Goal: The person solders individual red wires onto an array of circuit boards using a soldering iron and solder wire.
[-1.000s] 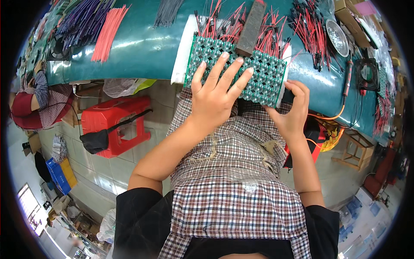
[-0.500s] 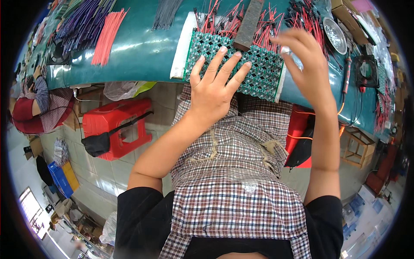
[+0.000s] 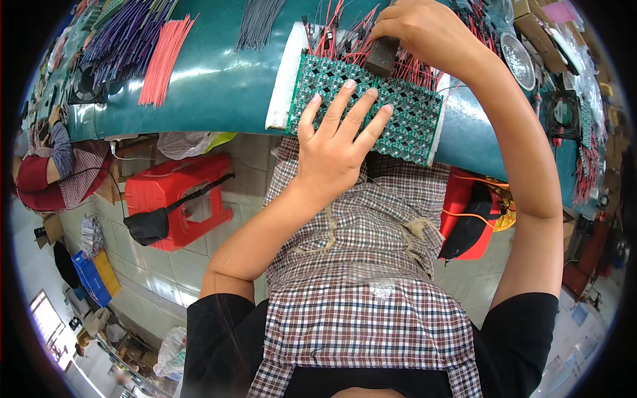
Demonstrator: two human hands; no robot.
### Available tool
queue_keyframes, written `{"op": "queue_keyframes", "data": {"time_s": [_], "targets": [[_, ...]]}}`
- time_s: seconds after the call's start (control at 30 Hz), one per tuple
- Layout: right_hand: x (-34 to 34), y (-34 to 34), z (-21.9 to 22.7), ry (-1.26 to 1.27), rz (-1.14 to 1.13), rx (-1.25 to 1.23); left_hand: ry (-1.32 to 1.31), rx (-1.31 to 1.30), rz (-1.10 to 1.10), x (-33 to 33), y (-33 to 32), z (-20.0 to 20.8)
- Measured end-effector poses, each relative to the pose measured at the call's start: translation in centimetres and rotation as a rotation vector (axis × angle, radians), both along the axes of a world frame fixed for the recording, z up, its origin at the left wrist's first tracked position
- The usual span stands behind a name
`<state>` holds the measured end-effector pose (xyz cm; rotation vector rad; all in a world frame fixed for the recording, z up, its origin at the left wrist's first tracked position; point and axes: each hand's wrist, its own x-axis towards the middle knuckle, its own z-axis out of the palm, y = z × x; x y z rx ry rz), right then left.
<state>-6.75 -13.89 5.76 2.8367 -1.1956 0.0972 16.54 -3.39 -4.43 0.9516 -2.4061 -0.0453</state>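
My left hand [image 3: 334,149] lies with fingers spread on a panel of green circuit boards [image 3: 405,119], fingertips pressing its middle. The panel rests on a white foam slab [image 3: 284,83] at the table's near edge. At the panel's far edge is a dark, heavy-looking bar [image 3: 381,58], its blunt end toward me. My right hand [image 3: 431,33] is closed over the bar from above, fingers curled down its left side; the thumb is hidden. Red and black wires with small black connectors [image 3: 330,40] fan out behind the panel, on both sides of the bar.
Bundles of purple wires [image 3: 129,43], red wires [image 3: 166,60] and grey wires [image 3: 260,23] lie left on the green table [image 3: 219,86]. On the right are a metal bowl [image 3: 517,61] and a black fan [image 3: 563,114]. A red stool [image 3: 176,199] stands below left; another person's arm [image 3: 60,142] shows far left.
My right hand has moved from above the panel's right side, up and left onto the dark bar, and closed. My left hand stays on the panel.
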Motion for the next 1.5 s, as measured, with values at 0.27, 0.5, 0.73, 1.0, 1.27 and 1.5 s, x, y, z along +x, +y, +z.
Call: {"op": "queue_keyframes", "data": {"time_s": [0.27,0.5,0.73,1.0,1.27,1.5], "targets": [[-0.2,0.0,-0.5,-0.106,0.028,-0.049,0.006,-0.004,0.002,0.1,0.1,-0.1],[-0.2,0.1,-0.1,-0.078,0.028,-0.044,-0.016,-0.026,-0.009,0.3,0.1,0.0],[0.4,0.4,0.1,-0.061,0.040,-0.035,-0.010,0.013,0.003,0.2,0.1,0.1],[0.2,0.2,-0.3,-0.060,0.040,-0.032,0.005,0.014,-0.005,0.2,0.0,-0.1],[-0.2,-0.3,-0.5,-0.080,0.067,-0.033,0.000,-0.019,-0.012,0.1,-0.2,-0.3],[-0.5,-0.4,-0.6,-0.062,0.071,-0.024,0.021,-0.022,-0.006,-0.1,-0.2,-0.7]]}}
